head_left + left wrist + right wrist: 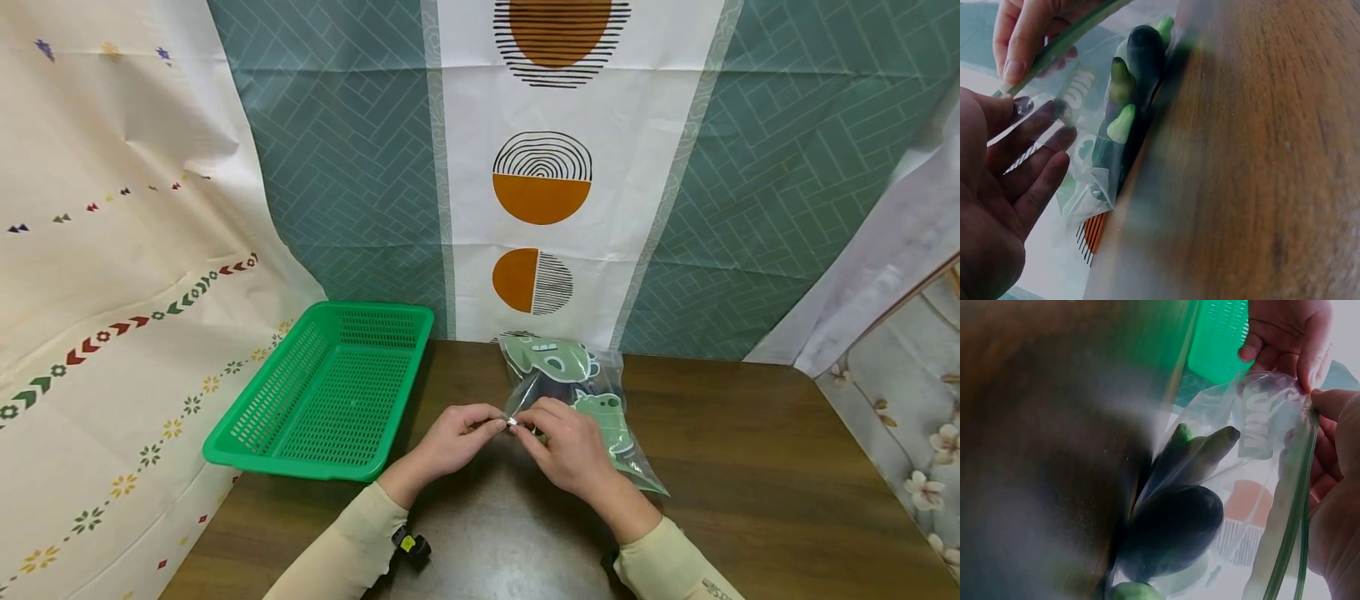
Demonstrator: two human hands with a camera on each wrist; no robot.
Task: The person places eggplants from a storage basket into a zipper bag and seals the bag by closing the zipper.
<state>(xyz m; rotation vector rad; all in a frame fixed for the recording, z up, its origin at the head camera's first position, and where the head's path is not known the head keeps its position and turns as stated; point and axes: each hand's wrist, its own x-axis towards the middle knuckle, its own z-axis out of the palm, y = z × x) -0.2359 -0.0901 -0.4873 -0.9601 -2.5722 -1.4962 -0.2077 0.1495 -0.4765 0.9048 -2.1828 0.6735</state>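
Note:
A clear zip bag (558, 360) printed with green cartoon animals lies on the table in the head view. Dark eggplants (1175, 528) with green stem ends show through its plastic in both wrist views. My left hand (450, 442) pinches one corner of the bag's mouth between thumb and forefinger; its other fingers spread loosely in the left wrist view. Right beside it, my right hand (573, 450) pinches the same corner, at the end of the green zip strip (1290, 544). The fingertips of both hands nearly meet there. Whether the zip is sealed along its length, I cannot tell.
To the left stands a green plastic basket (348, 400) with slotted walls. Brown wooden table (750, 467) stretches out right of the bag. Patterned cloths (345, 167) hang behind the table and along its sides. A small black device (412, 547) is strapped to the left wrist.

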